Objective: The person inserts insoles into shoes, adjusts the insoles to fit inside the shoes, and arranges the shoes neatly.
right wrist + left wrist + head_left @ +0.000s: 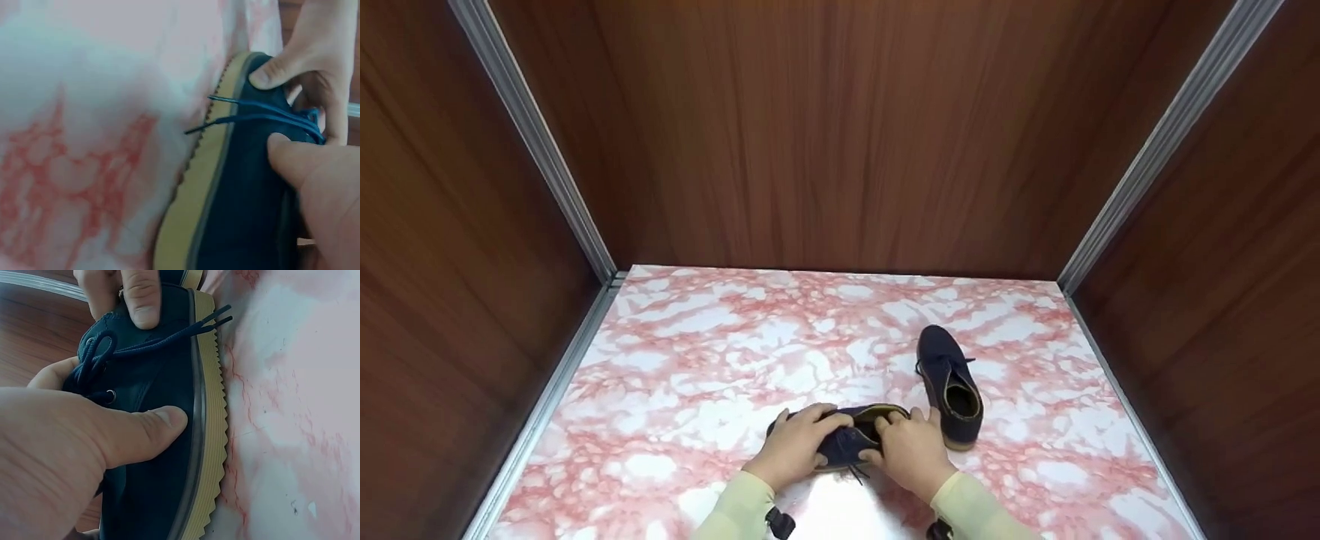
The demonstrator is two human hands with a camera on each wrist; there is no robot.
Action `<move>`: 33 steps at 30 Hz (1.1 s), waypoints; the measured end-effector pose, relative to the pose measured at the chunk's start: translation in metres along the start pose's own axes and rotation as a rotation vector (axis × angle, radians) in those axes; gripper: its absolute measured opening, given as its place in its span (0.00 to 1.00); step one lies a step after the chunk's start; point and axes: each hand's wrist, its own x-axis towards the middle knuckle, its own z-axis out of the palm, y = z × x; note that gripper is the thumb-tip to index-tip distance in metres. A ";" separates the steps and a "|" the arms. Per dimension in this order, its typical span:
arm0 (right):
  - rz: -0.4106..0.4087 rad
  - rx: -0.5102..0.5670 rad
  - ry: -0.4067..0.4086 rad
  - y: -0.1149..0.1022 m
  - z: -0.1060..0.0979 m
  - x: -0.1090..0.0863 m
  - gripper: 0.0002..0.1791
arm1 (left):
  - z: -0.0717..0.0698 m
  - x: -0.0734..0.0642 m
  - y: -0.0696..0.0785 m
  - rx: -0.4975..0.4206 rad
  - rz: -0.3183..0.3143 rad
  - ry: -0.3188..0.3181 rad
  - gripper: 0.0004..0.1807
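A dark navy lace-up shoe [841, 448] with a tan ridged sole lies crosswise at the near side of the surface, its toe to the left. My left hand [799, 448] grips its front part, the thumb pressed on the near side and the fingers over the top. At the collar my right hand [913, 451] holds the shoe, thumb outside and fingertips at the opening. Loose lace ends [205, 325] hang over the sole edge in the left wrist view. The matching shoe [937, 364] stands right of the hands, toe pointing away.
White-and-red marbled sheeting [720, 360] covers the surface. Brown wood-grain panels [825, 135] rise at the back and both sides, with grey metal rails [547, 150] along the corners.
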 end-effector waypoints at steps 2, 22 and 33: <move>-0.016 -0.037 0.021 -0.001 0.002 0.000 0.36 | 0.000 0.001 -0.001 0.003 0.000 0.001 0.40; -0.309 -0.216 0.112 -0.001 0.018 -0.006 0.17 | -0.003 -0.004 -0.005 0.010 0.000 0.006 0.40; -0.220 -0.350 0.193 -0.001 0.017 -0.018 0.23 | 0.002 0.000 0.000 -0.005 -0.007 -0.013 0.40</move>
